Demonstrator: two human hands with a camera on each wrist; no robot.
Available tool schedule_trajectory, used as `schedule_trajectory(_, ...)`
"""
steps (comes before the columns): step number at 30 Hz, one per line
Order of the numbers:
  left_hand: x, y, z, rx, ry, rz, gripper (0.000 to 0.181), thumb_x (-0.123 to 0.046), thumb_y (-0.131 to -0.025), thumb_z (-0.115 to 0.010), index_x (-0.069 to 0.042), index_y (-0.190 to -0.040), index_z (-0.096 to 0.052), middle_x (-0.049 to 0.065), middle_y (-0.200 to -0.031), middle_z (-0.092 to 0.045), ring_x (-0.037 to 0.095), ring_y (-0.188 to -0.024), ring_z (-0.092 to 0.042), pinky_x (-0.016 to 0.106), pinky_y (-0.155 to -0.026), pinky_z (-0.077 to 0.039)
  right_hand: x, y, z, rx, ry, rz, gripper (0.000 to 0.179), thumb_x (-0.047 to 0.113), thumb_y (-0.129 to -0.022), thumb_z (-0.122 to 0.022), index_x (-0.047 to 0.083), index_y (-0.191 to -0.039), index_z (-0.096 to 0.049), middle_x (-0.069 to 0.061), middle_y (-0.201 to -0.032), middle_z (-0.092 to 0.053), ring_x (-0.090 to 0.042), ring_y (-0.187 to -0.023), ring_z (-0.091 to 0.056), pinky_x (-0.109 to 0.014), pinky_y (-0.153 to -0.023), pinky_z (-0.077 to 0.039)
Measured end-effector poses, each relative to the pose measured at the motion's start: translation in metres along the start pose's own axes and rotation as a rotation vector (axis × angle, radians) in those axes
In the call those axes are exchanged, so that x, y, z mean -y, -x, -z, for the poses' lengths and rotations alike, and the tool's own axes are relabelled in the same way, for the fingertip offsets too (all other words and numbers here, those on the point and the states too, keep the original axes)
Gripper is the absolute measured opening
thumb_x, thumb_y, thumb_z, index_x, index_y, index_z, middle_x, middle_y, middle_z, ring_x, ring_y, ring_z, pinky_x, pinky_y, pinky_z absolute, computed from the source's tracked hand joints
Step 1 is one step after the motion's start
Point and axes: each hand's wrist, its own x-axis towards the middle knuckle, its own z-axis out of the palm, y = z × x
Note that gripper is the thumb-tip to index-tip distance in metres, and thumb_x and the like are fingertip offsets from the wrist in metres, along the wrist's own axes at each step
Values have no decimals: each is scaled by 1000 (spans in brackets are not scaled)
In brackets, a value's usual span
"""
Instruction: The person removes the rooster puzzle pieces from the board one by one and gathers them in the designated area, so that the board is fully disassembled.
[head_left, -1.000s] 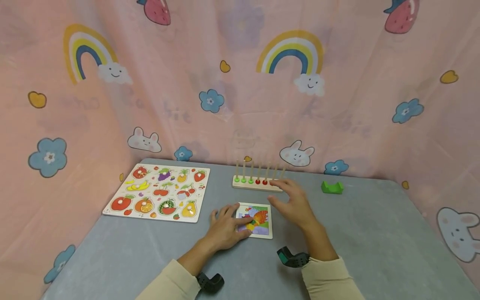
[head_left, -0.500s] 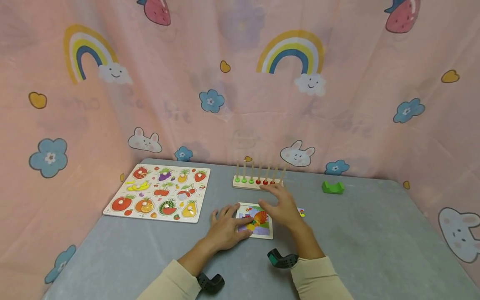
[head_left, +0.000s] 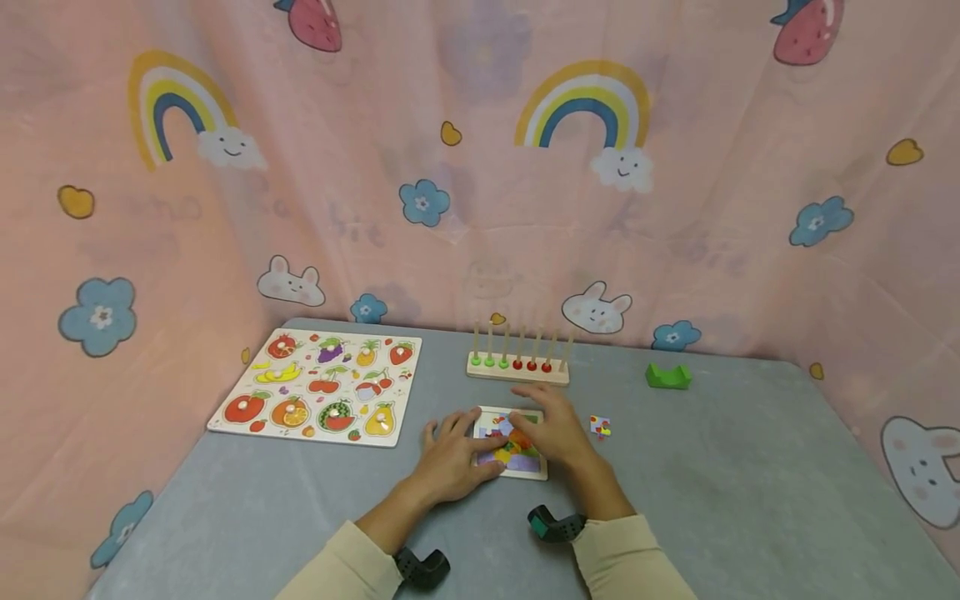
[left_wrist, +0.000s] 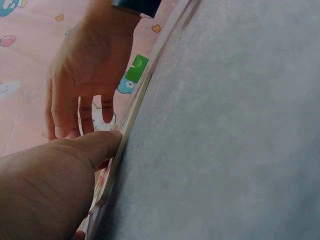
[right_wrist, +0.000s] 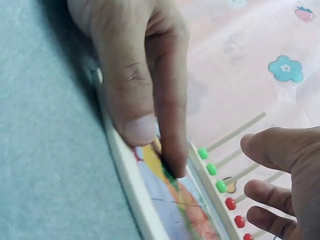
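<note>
A small framed jigsaw puzzle (head_left: pixel 525 470) with a colourful picture lies on the table in the head view. My left hand (head_left: pixel 450 458) rests on its left side. The index finger stretches straight across the picture and the thumb touches the near edge of the frame, as the right wrist view also shows. My right hand (head_left: pixel 558 429) hovers over the puzzle's right part, covering some of it. In the right wrist view its fingers (right_wrist: pixel 270 197) are spread apart with nothing between them. To the right of that hand lies a loose jigsaw piece (head_left: pixel 600 427).
A wooden peg board (head_left: pixel 517 374) with green and red beads stands behind the puzzle. A fruit knob puzzle (head_left: pixel 315 387) lies at the left. Toward the back right sits a green toy block (head_left: pixel 668 377). A pink printed cloth (head_left: pixel 480 250) hangs behind the table.
My right hand has moved left and toward me, over the puzzle, uncovering the loose jigsaw piece and the peg board's right end. The left hand has stayed in place.
</note>
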Motion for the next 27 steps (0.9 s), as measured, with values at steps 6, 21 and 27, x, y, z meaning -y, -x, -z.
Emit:
schedule_trajectory(6,1,0,-1,-1,-9,-2,40,-47,-88,-65,-34,-126,-66,11,-148,-39,34,-132,-32,67,-99,-13,-6,2,-8,40,9,-64,39,13,-85,-73,5,-122,-66,-13,-122,-59,-36,-118,-48,-58,-97,-34)
schedule_trajectory(21,0,0,1,-8,-9,-5,42,-48,-88,-65,-33,-127,-65,11,-148,-39,35,-132,-32,68,-98,-14,-10,2,-16,88,96,-126,24,16,-82,-73,12,-106,-70,-10,-118,-57,-35,-116,-44,-58,-97,-29)
schedule_trajectory(27,0,0,3,4,-2,-3,42,-47,-89,-64,-33,-128,-65,11,-148,-38,34,-132,-32,68,-98,-14,-7,0,-18,105,151,-141,20,17,-84,-72,11,-103,-68,-12,-119,-55,-36,-116,-43,-59,-97,-27)
